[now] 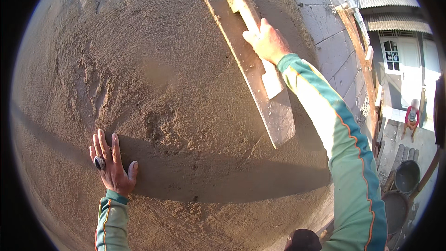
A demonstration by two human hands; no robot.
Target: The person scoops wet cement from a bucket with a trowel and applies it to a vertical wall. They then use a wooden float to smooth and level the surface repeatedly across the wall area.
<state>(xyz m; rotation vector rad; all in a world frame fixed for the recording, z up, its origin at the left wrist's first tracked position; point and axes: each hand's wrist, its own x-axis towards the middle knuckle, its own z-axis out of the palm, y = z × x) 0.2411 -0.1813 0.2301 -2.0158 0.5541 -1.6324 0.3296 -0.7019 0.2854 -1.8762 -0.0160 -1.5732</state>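
Observation:
My right hand (269, 42) is wrapped round the handle of a long plastering float (278, 116), whose flat blade lies against the wet plaster at the upper right. The float is tilted, its top end leaning left. Lower left, my left hand (113, 166) rests flat on the plaster with fingers stretched and a dark-stoned ring on one of them. Brown plaster (195, 74) covers most of the wall. Between the hands it is rough and lumpy, with a small pit; around the float it looks smoother.
Bare grey blocks (332, 42) border the plaster on the right. Beside them stands a wooden post (360, 56). Down at the right are a black bucket (407, 176) and a round basin (395, 211). A person in red (411, 116) sits near a white-doored house (409, 60).

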